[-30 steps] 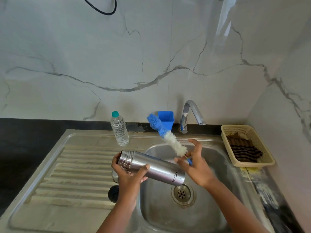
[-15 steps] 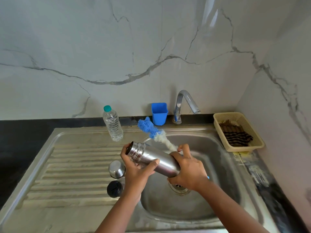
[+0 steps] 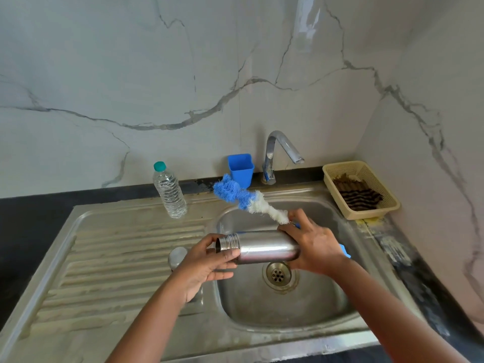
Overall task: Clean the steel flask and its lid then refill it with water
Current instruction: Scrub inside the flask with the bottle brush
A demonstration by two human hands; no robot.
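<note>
The steel flask (image 3: 264, 246) lies level over the sink basin, its open threaded mouth pointing left. My left hand (image 3: 207, 260) grips its neck from below and in front. My right hand (image 3: 314, 247) wraps round the flask's base and also holds the bottle brush by its blue handle. The brush's blue and white bristles (image 3: 248, 201) stick up to the left, outside the flask. The steel lid cup (image 3: 177, 256) stands on the drainboard, partly hidden behind my left hand. The black inner cap is hidden.
Sink basin (image 3: 340, 297) with drain (image 3: 277, 275) lies below the flask, the tap (image 3: 282, 150) behind it. A blue cup (image 3: 240, 169) and a plastic water bottle (image 3: 169, 191) stand at the back. A beige basket (image 3: 390, 203) with a striped cloth sits on the right. The ribbed drainboard (image 3: 117, 258) lies to the left.
My right hand, still holding the brush, came onto the flask's base. The flask swung from slanted to level, and the brush head dropped lower. The black cap went out of sight behind my left arm.
</note>
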